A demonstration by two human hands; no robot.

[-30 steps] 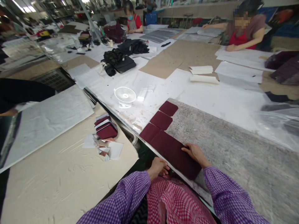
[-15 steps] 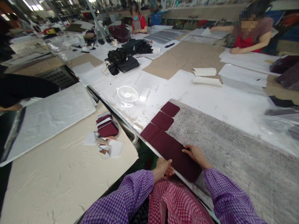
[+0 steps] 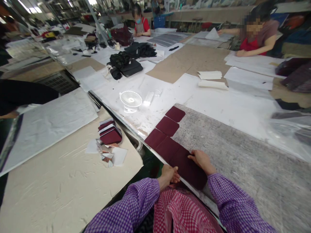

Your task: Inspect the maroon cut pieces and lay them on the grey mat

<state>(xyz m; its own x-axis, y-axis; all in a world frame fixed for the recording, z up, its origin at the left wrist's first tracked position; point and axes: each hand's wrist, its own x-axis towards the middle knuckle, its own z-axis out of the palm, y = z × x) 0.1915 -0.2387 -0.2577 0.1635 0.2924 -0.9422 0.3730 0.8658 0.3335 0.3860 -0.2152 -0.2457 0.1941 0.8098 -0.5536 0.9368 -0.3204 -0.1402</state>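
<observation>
A row of maroon fabric pieces (image 3: 178, 160) lies along the near edge of a grey, scuffed board (image 3: 233, 145). On the far edge of the nearest piece, my right hand (image 3: 201, 160) closes with thumb and forefinger at the cloth. At its near edge, by the table's rim, my left hand (image 3: 169, 175) has its fingers curled together against the piece; their undersides are hidden. Farther along the board, two separate maroon pieces (image 3: 167, 126) with rounded corners lie flat.
On the cream-covered table (image 3: 73, 181) to the left sits a stack of maroon and white pieces (image 3: 110, 132) beside paper scraps (image 3: 107, 157). A gap divides the tables. A white fan (image 3: 131, 98), dark folded cloth (image 3: 128, 66) and a co-worker (image 3: 257, 35) are beyond.
The whole view has shifted slightly, so things appear a little farther left. Both hands keep their places at the maroon piece.
</observation>
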